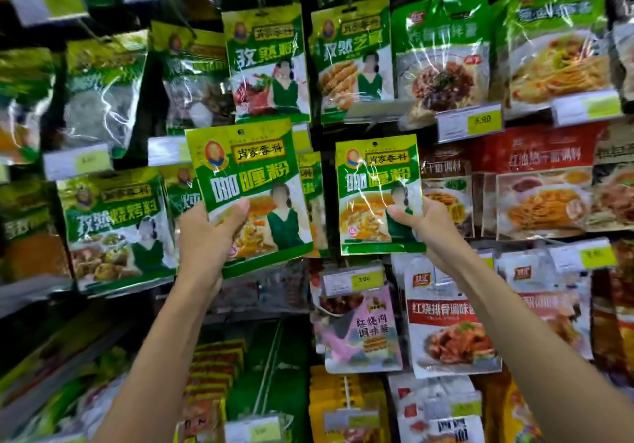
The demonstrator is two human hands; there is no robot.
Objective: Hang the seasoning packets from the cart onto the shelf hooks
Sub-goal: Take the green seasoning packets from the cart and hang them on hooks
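On my feed both forearms reach up from the bottom edge, the left from 7 o'clock and the right from 5 o'clock. The left hand [206, 236] grips the lower left corner of a green curry powder packet [247, 181], thumb pressed flat on the front and the other fingers hidden behind it. This packet is tilted a little, its top leaning toward 11 o'clock, and it sits just at 9 o'clock of the middle of my view. The right hand [429, 226] pinches the lower right edge of a second curry powder packet [379, 181], thumb on the front, and this one stands nearly upright at 3 o'clock of the middle. The two packets are apart, with a dark shelf post showing between them. Each has a small hang hole at its top edge, and I cannot tell whether either hole is on a hook. Behind them is the shelf. A green barbecue seasoning packet [116, 226] hangs at 9 o'clock of the left packet, and a cumin powder packet [267, 61] hangs at 12 o'clock of it. At 6 o'clock of the right packet are a price tag [353, 281] and a pink sauce packet [367, 332]. Red noodle sauce packets [538, 181] hang at 3 o'clock of it.
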